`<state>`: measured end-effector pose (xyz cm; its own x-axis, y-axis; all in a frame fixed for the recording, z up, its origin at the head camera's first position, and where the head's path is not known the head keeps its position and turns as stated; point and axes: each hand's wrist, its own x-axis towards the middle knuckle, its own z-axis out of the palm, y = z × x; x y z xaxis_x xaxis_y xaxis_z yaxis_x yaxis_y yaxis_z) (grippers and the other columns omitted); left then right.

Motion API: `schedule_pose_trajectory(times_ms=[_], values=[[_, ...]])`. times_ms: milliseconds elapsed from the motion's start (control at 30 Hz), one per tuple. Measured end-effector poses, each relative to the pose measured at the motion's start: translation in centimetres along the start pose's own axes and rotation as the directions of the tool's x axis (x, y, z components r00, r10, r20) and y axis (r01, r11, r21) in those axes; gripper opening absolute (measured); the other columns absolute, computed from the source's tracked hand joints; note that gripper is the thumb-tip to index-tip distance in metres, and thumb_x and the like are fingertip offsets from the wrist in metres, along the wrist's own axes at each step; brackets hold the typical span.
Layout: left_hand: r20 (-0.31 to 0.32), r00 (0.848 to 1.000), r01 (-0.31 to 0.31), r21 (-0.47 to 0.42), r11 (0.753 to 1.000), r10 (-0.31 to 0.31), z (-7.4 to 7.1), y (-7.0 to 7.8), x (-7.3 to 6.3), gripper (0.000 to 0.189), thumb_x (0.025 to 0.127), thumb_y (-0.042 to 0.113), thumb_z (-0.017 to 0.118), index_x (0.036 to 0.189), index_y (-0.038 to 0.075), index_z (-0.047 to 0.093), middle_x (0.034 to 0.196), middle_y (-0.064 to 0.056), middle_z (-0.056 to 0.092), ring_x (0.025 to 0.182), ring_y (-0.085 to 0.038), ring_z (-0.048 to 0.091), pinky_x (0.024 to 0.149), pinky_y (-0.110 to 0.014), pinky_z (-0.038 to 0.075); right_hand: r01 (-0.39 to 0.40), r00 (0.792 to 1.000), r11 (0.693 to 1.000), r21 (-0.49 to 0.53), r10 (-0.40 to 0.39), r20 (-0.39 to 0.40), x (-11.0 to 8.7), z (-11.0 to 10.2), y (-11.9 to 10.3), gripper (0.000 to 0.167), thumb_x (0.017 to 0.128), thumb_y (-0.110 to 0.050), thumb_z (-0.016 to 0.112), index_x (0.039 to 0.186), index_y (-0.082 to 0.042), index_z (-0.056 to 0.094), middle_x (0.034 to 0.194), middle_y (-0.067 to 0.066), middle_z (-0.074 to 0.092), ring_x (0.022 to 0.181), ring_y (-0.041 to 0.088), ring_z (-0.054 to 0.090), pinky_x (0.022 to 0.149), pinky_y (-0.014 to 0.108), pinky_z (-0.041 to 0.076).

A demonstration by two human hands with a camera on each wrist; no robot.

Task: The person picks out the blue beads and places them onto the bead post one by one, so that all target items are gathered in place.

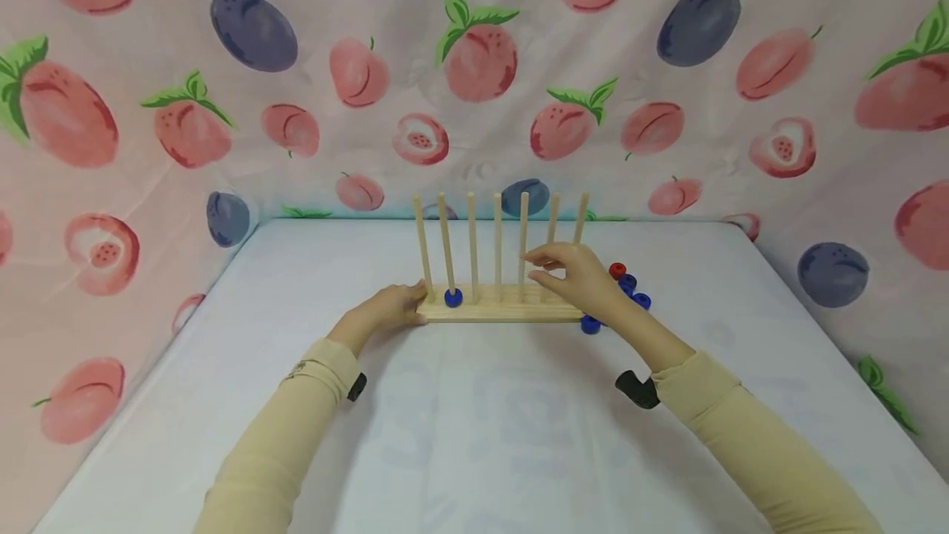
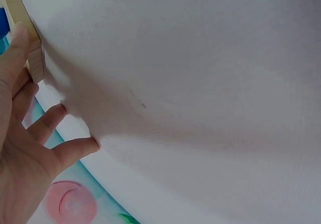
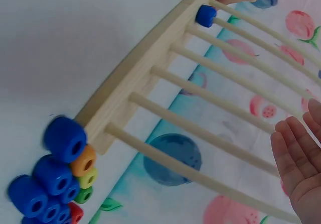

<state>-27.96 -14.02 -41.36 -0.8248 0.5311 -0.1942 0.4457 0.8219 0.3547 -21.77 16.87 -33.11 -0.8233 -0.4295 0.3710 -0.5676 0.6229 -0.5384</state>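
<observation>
A wooden peg rack stands on the table, its long base (image 1: pixel 489 314) lying crosswise and several thin upright pegs (image 1: pixel 473 245) rising from it. One blue bead (image 1: pixel 454 298) sits at the bottom of the second peg from the left. My left hand (image 1: pixel 387 307) grips the left end of the base, thumb (image 2: pixel 17 43) along the wood and other fingers spread past the end. Over the right half of the rack, my right hand (image 1: pixel 582 274) is raised beside the pegs. Its thumb and fingers are apart, and no bead shows between them.
Loose beads lie bunched at the rack's right end: several blue ones (image 3: pixel 65 138), plus orange (image 3: pixel 83 160), yellow (image 3: pixel 89 177), green (image 3: pixel 84 195) and red (image 1: pixel 617 270). A white cloth (image 1: pixel 474 435) covers the table. Behind it hangs a fruit-print curtain (image 1: pixel 296 163).
</observation>
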Motion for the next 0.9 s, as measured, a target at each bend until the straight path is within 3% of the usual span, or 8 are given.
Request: schedule_pose_trajectory(times_ms=[333,533,900], values=[[0.003,1.000,0.017,-0.005,1.000,-0.017,-0.2,0.1,-0.1,0.069,0.091,0.025,0.062,0.144,-0.003,0.028,0.142,-0.029,0.038,0.129,-0.046,0.040,0.111,-0.053,0.032,-0.049,0.999,0.999,0.014,0.049,0.000,-1.4,-0.7,2.1,0.027,0.086,-0.002,0.065,0.112,0.006,0.064,0.112,0.023,0.066,0.099,0.034,0.065,0.087,0.045,0.055],[0.011,0.999,0.041,-0.011,0.999,-0.041,0.2,0.2,-0.5,0.068,0.092,0.027,0.060,0.145,-0.002,0.028,0.144,-0.027,0.036,0.131,-0.048,0.037,0.112,-0.056,0.029,-0.076,0.995,0.996,0.036,0.073,0.075,-2.2,-0.5,3.8,0.027,0.087,-0.004,0.064,0.112,0.008,0.063,0.110,0.025,0.066,0.099,0.037,0.064,0.086,0.047,0.055],[0.007,1.000,0.011,-0.010,1.000,-0.010,0.0,0.4,-0.4,0.066,0.093,0.026,0.059,0.144,-0.003,0.030,0.148,-0.024,0.031,0.132,-0.050,0.033,0.113,-0.056,0.026,-0.101,0.978,0.994,0.036,0.093,0.188,-3.9,-0.7,6.7,0.030,0.086,-0.007,0.067,0.112,0.007,0.063,0.111,0.023,0.066,0.102,0.035,0.062,0.086,0.049,0.054]])
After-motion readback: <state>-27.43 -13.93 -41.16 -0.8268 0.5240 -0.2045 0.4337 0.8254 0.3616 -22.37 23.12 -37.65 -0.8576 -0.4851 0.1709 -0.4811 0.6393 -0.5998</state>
